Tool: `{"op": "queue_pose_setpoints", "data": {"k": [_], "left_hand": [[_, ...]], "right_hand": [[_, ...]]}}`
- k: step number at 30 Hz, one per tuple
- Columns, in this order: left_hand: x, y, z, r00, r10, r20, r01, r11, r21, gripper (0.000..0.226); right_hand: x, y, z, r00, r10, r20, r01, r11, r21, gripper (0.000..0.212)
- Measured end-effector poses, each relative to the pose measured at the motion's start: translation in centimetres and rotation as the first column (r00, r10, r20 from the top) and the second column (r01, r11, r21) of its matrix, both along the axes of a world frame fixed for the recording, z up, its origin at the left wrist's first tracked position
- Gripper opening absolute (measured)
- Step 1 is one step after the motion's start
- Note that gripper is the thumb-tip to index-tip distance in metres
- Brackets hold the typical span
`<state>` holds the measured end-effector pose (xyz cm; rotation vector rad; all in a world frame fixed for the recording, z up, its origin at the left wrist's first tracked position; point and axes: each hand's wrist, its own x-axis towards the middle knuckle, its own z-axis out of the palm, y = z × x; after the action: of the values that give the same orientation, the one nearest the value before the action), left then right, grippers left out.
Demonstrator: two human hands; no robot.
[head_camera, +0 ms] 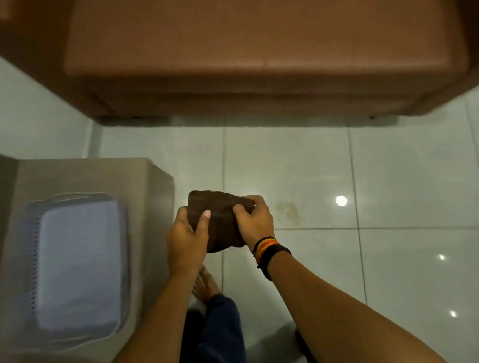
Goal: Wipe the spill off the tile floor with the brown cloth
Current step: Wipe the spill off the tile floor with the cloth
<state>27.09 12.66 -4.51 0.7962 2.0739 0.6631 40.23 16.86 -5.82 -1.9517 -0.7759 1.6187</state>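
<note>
A folded brown cloth [221, 214] is held up in the air between both hands, above the floor. My left hand [187, 238] grips its left edge, thumb on top. My right hand [254, 220], with striped bands on the wrist, grips its right edge. A small yellowish spill [290, 210] lies on the white tile floor [404, 174] just right of my right hand, close to a tile joint.
A brown sofa [251, 51] fills the top of the view, its base over the floor. At left stands a low beige table [146, 183] carrying a pale blue plastic tray [78, 265]. My bare foot [205, 284] and trouser leg are below the hands.
</note>
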Motion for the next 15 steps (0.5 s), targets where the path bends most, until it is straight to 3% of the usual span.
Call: {"op": "queue_pose_setpoints", "data": {"k": [5, 9, 15], "left_hand": [[13.7, -1.3, -6.9, 0.978, -0.087, 0.188, 0.123, 0.974, -0.192, 0.031], [19.3, -3.6, -14.6, 0.941, -0.15, 0.305, 0.269, 0.876, -0.401, 0.038], [22.5, -4.9, -28.5, 0.826, -0.125, 0.549, 0.466, 0.699, -0.542, 0.047]], "right_hand": [[13.4, -3.8, -6.8, 0.992, -0.054, 0.113, 0.062, 0.996, -0.071, 0.045], [20.2, -7.3, -13.9, 0.98, -0.018, 0.2, 0.058, 0.979, -0.195, 0.069], [25.7, -9.2, -26.8, 0.932, -0.001, 0.363, 0.087, 0.972, -0.22, 0.063]]}}
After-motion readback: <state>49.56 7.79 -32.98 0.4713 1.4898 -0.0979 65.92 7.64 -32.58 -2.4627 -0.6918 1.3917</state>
